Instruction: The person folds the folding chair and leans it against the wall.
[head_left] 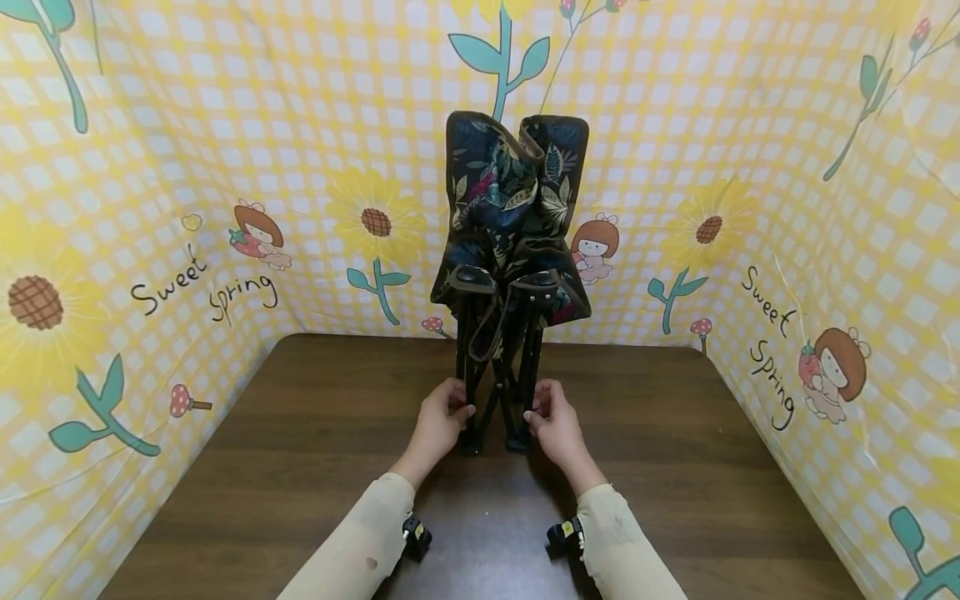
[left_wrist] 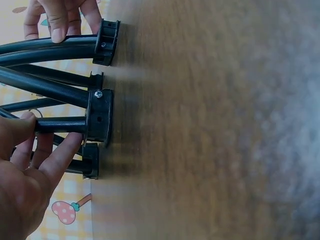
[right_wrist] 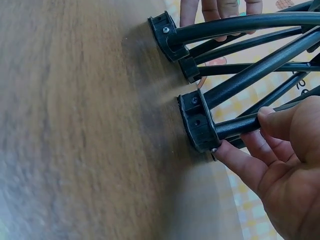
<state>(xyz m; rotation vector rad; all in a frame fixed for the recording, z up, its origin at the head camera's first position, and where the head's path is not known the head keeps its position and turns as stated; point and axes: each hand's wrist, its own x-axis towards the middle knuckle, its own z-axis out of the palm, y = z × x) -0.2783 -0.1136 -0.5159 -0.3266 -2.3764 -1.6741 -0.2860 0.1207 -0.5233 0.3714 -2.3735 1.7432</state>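
A partly folded camping chair [head_left: 491, 187] stands upright on the table, its dark floral fabric bunched above crossed black metal legs. My left hand [head_left: 437, 423] pinches the front left leg low down, just above its plastic foot [left_wrist: 100, 117]. Mirroring it, my right hand [head_left: 558, 423] grips the front right leg [right_wrist: 239, 126], thumb on one side and fingers on the other. The right forefinger touches the edge of a black foot [right_wrist: 197, 122]. Both front feet stand close together on the wood. The rear legs are partly hidden behind them.
A brown wooden table [head_left: 315, 517] spreads under the chair. Yellow checked cloth walls [head_left: 315, 108] with printed flowers and girls enclose the back and both sides. The chair's fabric back rises in front of the rear wall. Small cameras [head_left: 416, 537] sit on both wrists.
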